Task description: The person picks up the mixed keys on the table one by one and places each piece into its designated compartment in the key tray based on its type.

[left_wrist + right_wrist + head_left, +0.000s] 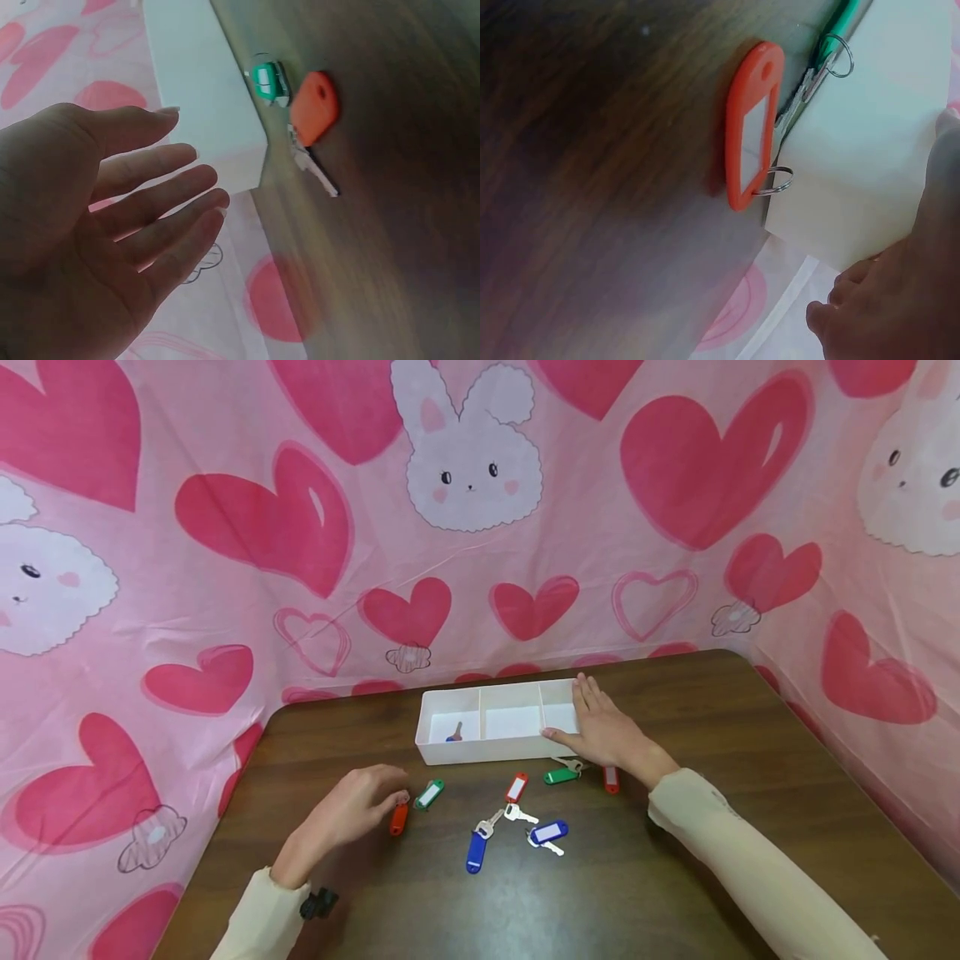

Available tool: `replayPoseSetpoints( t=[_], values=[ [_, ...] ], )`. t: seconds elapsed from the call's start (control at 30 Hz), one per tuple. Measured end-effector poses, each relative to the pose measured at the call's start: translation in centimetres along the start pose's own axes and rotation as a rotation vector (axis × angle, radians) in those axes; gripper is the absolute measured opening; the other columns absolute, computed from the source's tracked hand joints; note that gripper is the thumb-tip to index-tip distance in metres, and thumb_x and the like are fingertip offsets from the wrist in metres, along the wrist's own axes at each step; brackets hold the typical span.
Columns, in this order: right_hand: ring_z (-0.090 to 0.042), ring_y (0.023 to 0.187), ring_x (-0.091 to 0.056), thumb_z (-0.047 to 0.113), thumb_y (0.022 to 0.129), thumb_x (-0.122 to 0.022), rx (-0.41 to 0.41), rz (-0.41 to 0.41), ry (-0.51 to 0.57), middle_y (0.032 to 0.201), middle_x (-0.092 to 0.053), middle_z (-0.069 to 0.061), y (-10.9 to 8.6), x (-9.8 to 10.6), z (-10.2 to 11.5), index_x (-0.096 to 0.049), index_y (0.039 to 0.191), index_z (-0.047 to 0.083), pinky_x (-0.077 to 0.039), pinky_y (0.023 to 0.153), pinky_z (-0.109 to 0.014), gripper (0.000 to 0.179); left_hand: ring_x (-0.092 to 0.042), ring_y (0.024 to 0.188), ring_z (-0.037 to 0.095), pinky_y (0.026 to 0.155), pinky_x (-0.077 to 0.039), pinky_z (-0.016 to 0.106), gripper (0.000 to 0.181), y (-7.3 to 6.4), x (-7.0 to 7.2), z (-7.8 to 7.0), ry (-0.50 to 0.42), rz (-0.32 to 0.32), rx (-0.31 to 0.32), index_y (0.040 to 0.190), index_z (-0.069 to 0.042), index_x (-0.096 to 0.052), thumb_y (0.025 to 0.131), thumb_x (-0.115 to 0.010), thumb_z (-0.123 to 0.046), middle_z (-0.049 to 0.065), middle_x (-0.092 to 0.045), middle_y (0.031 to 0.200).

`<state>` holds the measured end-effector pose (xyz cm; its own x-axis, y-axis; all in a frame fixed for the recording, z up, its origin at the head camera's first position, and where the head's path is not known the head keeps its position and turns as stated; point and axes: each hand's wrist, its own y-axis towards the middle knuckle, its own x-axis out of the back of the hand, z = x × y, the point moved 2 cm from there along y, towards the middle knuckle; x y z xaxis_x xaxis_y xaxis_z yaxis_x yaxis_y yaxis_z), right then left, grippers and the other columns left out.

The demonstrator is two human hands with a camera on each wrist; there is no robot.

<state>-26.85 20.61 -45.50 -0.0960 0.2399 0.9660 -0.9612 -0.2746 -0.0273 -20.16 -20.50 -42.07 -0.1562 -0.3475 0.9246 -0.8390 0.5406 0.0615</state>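
Note:
My left hand (365, 804) hovers over a red key tag (399, 818) at the left, its fingers loosely bent with nothing between them. In the left wrist view that tag (315, 109) lies on the table with its key, apart from the fingers. A green key tag (430, 794) lies just beyond it. My right hand (603, 731) rests on the right end of a white three-compartment box (480, 751), thumb at the front rim and fingers straight along the end wall. A key with a blue tag (454, 737) lies in the left compartment. Close to my right wrist lies another red tag (755, 127).
On the wooden table (360, 902), in front of the box, lie a red tag (516, 787), a blue tag (476, 852), another blue tag (549, 832) and a green tag (562, 775), with keys. A pink curtain (465, 560) with hearts and rabbits hangs behind the table.

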Motion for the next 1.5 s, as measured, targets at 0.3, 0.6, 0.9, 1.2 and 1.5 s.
replayPoseSetpoints(
  t=[0.3, 0.6, 0.9, 1.2, 1.5],
  values=[
    [-0.044, 0.165, -0.004, 0.086, 0.093, -0.039, 0.001, -0.013, -0.025, 0.177, -0.005, -0.024, 0.0, 0.4, 0.1, -0.007, 0.166, -0.004, -0.016, 0.133, -0.056, 0.121, -0.074, 0.116, 0.031, 0.102, -0.059, 0.051, 0.030, -0.5, -0.9, 0.4, 0.031, 0.030, 0.050, 0.124, -0.002, -0.075, 0.096, -0.075, -0.013, 0.014, -0.076, 0.126],
    [-0.044, 0.165, -0.003, 0.086, 0.093, -0.039, -0.001, -0.018, -0.014, 0.177, -0.004, -0.024, 0.1, 0.4, 0.2, -0.006, 0.166, -0.004, -0.015, 0.133, -0.057, 0.121, -0.073, 0.119, 0.033, 0.101, -0.059, 0.051, 0.032, -1.0, -1.8, 0.7, 0.083, 0.018, 0.027, 0.124, -0.002, -0.075, 0.094, -0.078, -0.012, 0.017, -0.072, 0.133],
    [-0.046, 0.164, -0.004, 0.086, 0.093, -0.039, 0.005, -0.017, -0.005, 0.176, -0.006, -0.025, 0.0, 0.3, 0.0, -0.006, 0.166, -0.005, -0.015, 0.132, -0.058, 0.122, -0.074, 0.115, 0.032, 0.099, -0.060, 0.050, 0.032, -1.6, -2.7, 1.0, 0.161, -0.014, -0.011, 0.124, -0.001, -0.075, 0.093, -0.077, -0.008, 0.015, -0.075, 0.128],
    [-0.046, 0.164, -0.003, 0.083, 0.094, -0.042, 0.008, -0.013, 0.028, 0.176, -0.004, -0.026, -0.2, 0.3, 0.0, -0.005, 0.165, -0.007, -0.015, 0.133, -0.057, 0.120, -0.074, 0.114, 0.029, 0.096, -0.061, 0.048, 0.034, -1.8, -3.4, 1.1, 0.173, 0.012, -0.023, 0.125, 0.001, -0.073, 0.093, -0.078, -0.008, 0.014, -0.075, 0.127],
    [-0.045, 0.165, -0.002, 0.085, 0.094, -0.041, 0.012, -0.010, 0.031, 0.176, -0.003, -0.025, -0.3, 0.2, 0.1, -0.003, 0.165, -0.006, -0.015, 0.133, -0.057, 0.122, -0.074, 0.116, 0.031, 0.099, -0.060, 0.049, 0.034, -1.7, -3.8, 1.2, 0.178, 0.010, -0.009, 0.125, 0.002, -0.073, 0.092, -0.078, -0.006, 0.017, -0.075, 0.130]
  ],
)
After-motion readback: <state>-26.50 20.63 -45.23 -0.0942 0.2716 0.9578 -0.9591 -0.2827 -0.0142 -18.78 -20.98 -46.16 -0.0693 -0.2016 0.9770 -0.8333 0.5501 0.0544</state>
